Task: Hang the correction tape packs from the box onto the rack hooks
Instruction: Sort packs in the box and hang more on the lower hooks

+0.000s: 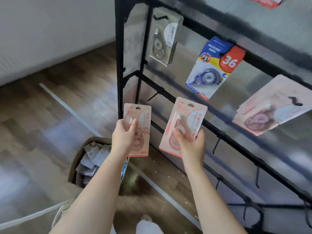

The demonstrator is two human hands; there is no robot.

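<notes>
With each hand, left hand (pixel 124 135) and right hand (pixel 190 141), pinching one pink pack (pixel 137 119) (pixel 183 120) just before the rack (pixel 168 93), neither is free to steady a hang hole, so a pack could miss its hook (pixel 154 96) and drop.

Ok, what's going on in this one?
A person stocks a black display rack. The left hand and right hand each grip a pink correction tape pack, neither hung yet. Three hooks already carry packs, others are bare. The cardboard box on the floor holds more.
</notes>
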